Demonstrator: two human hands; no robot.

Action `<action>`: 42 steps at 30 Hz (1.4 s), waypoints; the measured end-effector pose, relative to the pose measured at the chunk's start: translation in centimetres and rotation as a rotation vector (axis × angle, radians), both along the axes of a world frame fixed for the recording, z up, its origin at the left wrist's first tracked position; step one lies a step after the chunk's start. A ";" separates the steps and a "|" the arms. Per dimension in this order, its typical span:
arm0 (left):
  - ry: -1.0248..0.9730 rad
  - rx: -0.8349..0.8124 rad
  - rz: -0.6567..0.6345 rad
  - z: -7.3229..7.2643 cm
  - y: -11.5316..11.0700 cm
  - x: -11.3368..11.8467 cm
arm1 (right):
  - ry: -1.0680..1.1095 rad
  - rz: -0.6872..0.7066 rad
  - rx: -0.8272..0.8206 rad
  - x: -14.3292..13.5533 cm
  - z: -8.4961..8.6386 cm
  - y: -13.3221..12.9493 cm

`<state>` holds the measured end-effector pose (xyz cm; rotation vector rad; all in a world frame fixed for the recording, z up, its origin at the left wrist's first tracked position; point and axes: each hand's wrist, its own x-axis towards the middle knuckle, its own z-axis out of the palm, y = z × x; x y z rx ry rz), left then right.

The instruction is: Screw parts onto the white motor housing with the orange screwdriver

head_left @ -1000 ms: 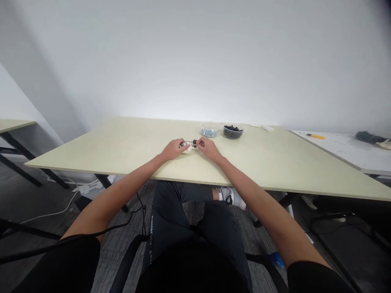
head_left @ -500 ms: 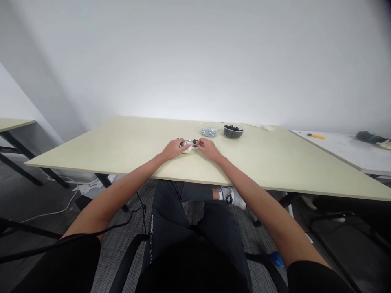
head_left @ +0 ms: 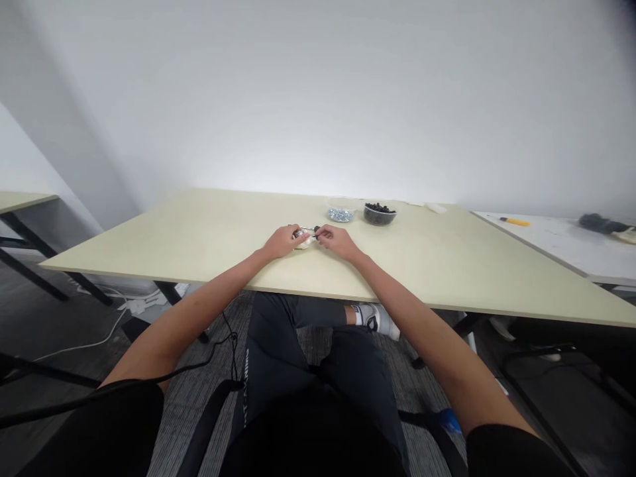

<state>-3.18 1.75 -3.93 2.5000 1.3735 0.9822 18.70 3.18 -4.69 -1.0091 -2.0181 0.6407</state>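
Over the pale table (head_left: 238, 218), my left hand (head_left: 283, 242) is closed around a small white object (head_left: 304, 243). My right hand (head_left: 336, 241) is pinched just to its right, at a small black piece (head_left: 317, 231). A thin metal rod runs between the two hands near the black piece. What exactly the fingers cover is too small to make out. Beyond my right hand sits a clear bowl of silvery small parts (head_left: 340, 214), and beside it a clear bowl of black small parts (head_left: 380, 213).
A white table (head_left: 551, 242) adjoins at the right, with an orange-handled cutter (head_left: 515, 221) and a dark bundle (head_left: 599, 223) on it. White scraps (head_left: 435, 208) lie by the wall. A black cable (head_left: 199, 366) crosses near my left arm.
My right hand has shifted slightly left, closer to my left hand and the white object. My left hand has hardly moved.
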 end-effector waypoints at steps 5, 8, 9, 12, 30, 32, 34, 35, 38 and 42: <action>-0.003 -0.001 -0.011 -0.1 0.1 0.0 | 0.033 -0.034 -0.008 0.0 0.0 0.1; -0.004 -0.001 -0.015 -0.1 0.0 0.0 | 0.042 -0.036 0.002 0.1 0.0 0.3; -0.005 -0.001 -0.016 -0.1 0.0 0.0 | 0.044 -0.036 0.007 0.1 0.0 0.3; -0.010 -0.001 -0.017 -0.1 0.0 0.0 | 0.043 -0.031 0.028 0.2 0.1 0.4; 0.000 -0.018 -0.009 0.2 -0.3 0.1 | -0.023 -0.013 0.130 0.2 0.3 0.4; -0.003 -0.024 -0.006 0.2 -0.4 0.1 | -0.026 -0.012 0.126 0.2 0.4 0.4; -0.007 -0.026 -0.003 0.2 -0.4 0.0 | -0.029 -0.010 0.120 0.2 0.4 0.3; -0.009 -0.026 -0.004 0.2 -0.4 0.0 | -0.029 -0.010 0.115 0.2 0.5 0.3; -0.013 -0.028 -0.014 0.2 -0.4 0.0 | -0.021 -0.009 0.100 0.1 0.6 0.1; -0.015 -0.033 -0.021 0.2 -0.4 0.0 | 0.019 0.000 0.060 0.2 0.4 0.1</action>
